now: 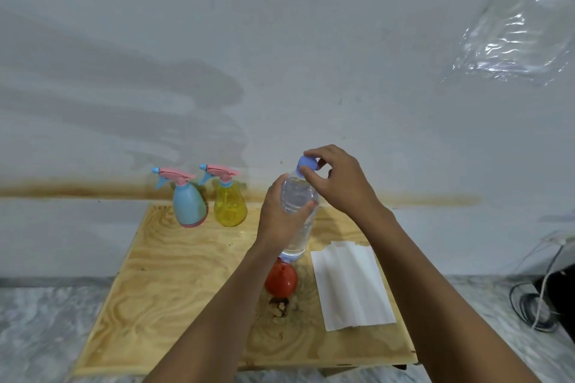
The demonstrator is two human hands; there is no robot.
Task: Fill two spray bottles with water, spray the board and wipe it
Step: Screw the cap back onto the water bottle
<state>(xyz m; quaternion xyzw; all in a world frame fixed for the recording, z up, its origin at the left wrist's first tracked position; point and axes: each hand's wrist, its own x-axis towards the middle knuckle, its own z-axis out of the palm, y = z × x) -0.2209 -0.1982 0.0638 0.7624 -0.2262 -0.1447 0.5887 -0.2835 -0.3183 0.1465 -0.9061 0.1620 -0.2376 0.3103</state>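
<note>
Left hand (280, 214) grips clear plastic water bottle (298, 205); right hand (339, 183) pinches its blue cap (306, 163). Left of grip: blue opaque spray bottle (188, 202) and yellow translucent spray bottle (230, 205), heads on. Filling, spraying, wiping apparently all pending.

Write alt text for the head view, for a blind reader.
The left hand grips a clear water bottle while the right hand pinches its blue cap, over a wooden board. On the board: a blue spray bottle, a yellow spray bottle, a red funnel and white paper.
</note>
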